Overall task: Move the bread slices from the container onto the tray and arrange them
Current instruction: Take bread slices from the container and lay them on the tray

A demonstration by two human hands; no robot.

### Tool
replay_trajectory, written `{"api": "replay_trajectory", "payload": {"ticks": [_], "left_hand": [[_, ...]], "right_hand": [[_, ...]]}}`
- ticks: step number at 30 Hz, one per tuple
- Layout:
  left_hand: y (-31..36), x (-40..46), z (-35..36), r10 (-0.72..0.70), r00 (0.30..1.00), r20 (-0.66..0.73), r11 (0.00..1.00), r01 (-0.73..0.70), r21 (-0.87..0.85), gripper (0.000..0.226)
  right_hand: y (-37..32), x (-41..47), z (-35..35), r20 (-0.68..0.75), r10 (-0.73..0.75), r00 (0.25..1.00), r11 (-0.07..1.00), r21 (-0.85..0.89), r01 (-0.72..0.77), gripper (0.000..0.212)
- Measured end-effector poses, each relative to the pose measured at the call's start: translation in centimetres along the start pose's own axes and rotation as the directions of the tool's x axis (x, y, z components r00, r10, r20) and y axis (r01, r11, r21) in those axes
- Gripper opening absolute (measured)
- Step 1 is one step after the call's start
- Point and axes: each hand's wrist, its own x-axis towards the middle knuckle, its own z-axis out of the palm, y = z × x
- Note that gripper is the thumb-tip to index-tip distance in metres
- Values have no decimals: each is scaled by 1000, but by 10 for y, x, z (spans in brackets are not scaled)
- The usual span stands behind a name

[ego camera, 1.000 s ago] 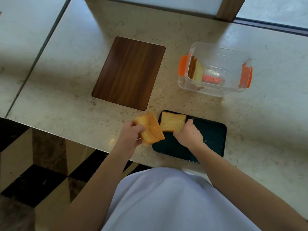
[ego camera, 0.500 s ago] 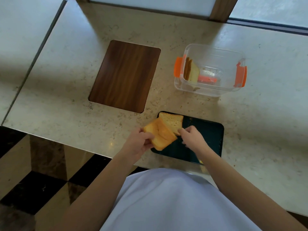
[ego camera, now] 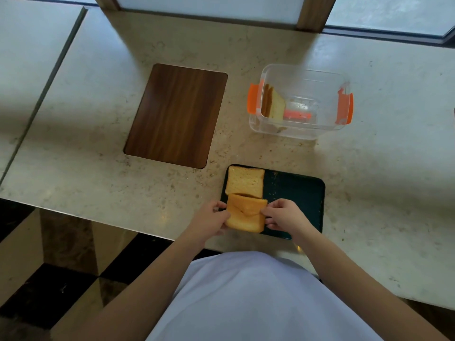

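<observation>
A dark green tray (ego camera: 298, 198) lies at the near edge of the marble counter. One bread slice (ego camera: 244, 182) lies flat in its far left corner. Just in front of it I hold a small stack of bread slices (ego camera: 246, 216) over the tray's near left corner, my left hand (ego camera: 209, 221) gripping its left edge and my right hand (ego camera: 283, 214) pinching its right edge. The clear container (ego camera: 302, 102) with orange clips stands behind the tray, with a couple of slices (ego camera: 273, 104) leaning against its left wall.
A brown wooden board (ego camera: 177, 114) lies left of the container. The counter's near edge runs just below the tray, above a checkered floor (ego camera: 49, 291). A window frame (ego camera: 312, 13) lines the far side.
My left hand carried the slices from left of the tray rightward over its near left corner. My right hand left the flat slice and took the stack's right edge.
</observation>
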Motion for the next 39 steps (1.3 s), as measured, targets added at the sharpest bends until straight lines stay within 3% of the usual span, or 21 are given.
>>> {"api": "replay_trajectory", "payload": {"ticks": [7, 11, 14, 19, 27, 31, 33, 36, 39], "left_hand": [[2, -2, 2, 22, 999, -49, 986, -14, 166, 56], [6, -3, 3, 27, 999, -23, 987, -23, 158, 60], [6, -4, 2, 32, 999, -40, 986, -25, 162, 54], [9, -5, 3, 100, 994, -34, 971, -90, 221, 4], [18, -3, 4, 149, 989, -17, 924, -133, 358, 14], [24, -2, 3, 181, 983, 14, 856, -165, 490, 21], [33, -1, 2, 224, 974, 32, 766, -196, 612, 31], [74, -6, 2, 392, 920, -33, 666, -259, 700, 15], [139, -9, 11, 607, 788, -107, 616, -380, 690, 19]], "right_hand": [[5, 4, 13, 0, -28, 1000, 999, -21, 28, 30], [7, 5, 13, 20, -49, 999, 998, -35, 49, 40], [10, 4, 13, 27, -61, 998, 992, -111, 63, 42], [11, 3, 14, 15, -128, 992, 956, -264, 128, 46], [7, 9, 15, 59, -109, 992, 950, -287, 121, 47], [7, 10, 12, 96, -102, 990, 940, -315, 128, 52], [-1, 7, 7, 129, -103, 986, 902, -405, 147, 48], [-37, 1, -15, 74, -247, 966, 875, -411, 255, 27], [-106, -1, -51, -143, -517, 844, 837, -291, 463, 15]]}}
